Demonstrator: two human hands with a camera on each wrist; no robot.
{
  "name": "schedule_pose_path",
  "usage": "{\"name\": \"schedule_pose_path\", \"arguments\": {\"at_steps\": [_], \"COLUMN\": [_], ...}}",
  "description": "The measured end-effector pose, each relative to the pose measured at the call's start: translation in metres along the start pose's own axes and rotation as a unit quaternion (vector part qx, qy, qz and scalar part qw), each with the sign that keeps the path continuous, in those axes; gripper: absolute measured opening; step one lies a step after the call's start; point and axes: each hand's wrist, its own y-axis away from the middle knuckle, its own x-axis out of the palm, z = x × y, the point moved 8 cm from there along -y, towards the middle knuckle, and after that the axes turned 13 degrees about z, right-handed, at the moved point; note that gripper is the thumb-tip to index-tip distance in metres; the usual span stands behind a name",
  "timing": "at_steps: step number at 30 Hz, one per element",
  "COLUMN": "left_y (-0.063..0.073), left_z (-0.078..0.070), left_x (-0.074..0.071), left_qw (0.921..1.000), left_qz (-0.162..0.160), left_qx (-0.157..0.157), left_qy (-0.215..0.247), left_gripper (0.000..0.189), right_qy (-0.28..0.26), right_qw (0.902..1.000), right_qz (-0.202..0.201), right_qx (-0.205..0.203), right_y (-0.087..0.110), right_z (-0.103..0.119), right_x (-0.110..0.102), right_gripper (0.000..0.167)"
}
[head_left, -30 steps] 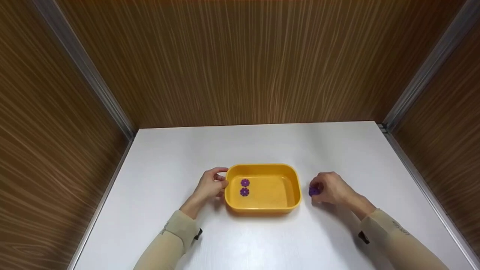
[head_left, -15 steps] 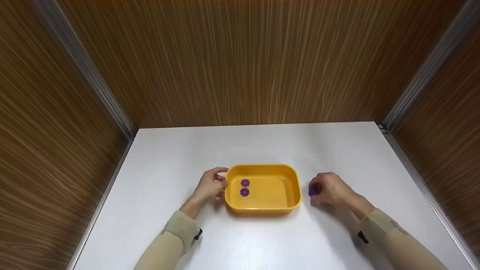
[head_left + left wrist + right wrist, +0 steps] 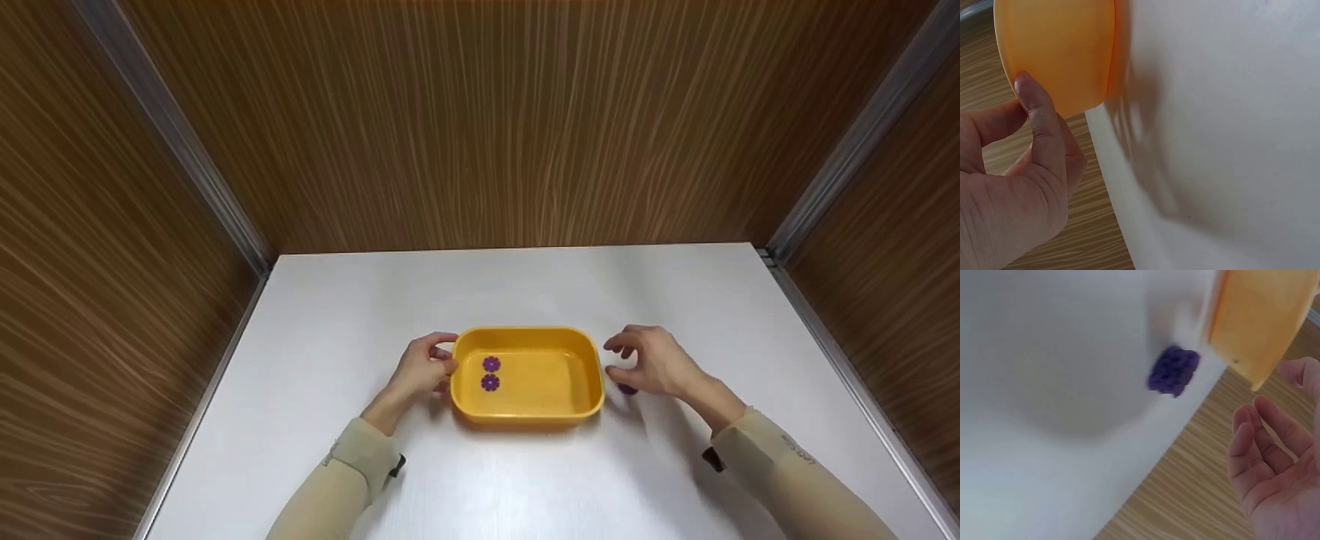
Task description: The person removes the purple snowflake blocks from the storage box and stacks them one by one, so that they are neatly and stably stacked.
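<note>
A yellow plastic tray [image 3: 525, 416] stands on the white table, two purple flower-shaped discs [image 3: 490, 373] lying one behind the other in its left part. At the tray's left end my left hand [image 3: 416, 367] holds the wall, with a fingertip pressed to the outside just under the rim in the left wrist view. My right hand [image 3: 656, 364] is off the tray's right side, thumb and fingers spread apart and holding nothing. Below it on the table is a small stack of purple flower discs [image 3: 1174, 371], mostly hidden by the hand in the head view.
Wood-grain panels [image 3: 525, 127] rise behind the table and on both sides, with metal strips at the corners. The white tabletop [image 3: 465, 480] spreads around the tray.
My right hand has let go of the purple disc stack, opened its fingers and risen slightly up and left. The left hand and the tray have hardly moved.
</note>
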Motion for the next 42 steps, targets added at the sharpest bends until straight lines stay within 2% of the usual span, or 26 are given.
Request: {"name": "schedule_pose_path", "arguments": {"at_steps": [7, 15, 28, 34, 42], "left_y": [-0.001, -0.002, -0.001, -0.001, -0.001], "left_z": [-0.002, -0.002, -0.002, -0.003, -0.003], "left_x": [-0.002, -0.002, -0.003, -0.003, -0.003], "left_qw": [0.9999, 1.0, 0.9998, 0.9999, 1.0], "left_qz": [-0.004, 0.0, -0.005, -0.003, 0.0], "left_qx": [-0.006, 0.0, -0.012, -0.005, -0.004], "left_qy": [-0.012, -0.009, -0.014, -0.011, -0.005], "left_gripper": [0.052, 0.053, 0.054, 0.054, 0.055], "right_qy": [-0.041, -0.076, -0.082, -0.088, -0.098], "right_qw": [0.9989, 0.9954, 0.9917, 0.9899, 0.9876], "right_qz": [0.01, 0.039, 0.08, 0.08, 0.096], "right_qx": [-0.018, -0.044, -0.06, -0.078, -0.076], "right_y": [-0.014, -0.028, -0.047, -0.054, -0.063], "right_z": [0.016, 0.031, 0.056, 0.066, 0.074], "right_x": [-0.003, 0.005, 0.03, 0.037, 0.048], "right_gripper": [0.03, 0.03, 0.034, 0.035, 0.038]}}
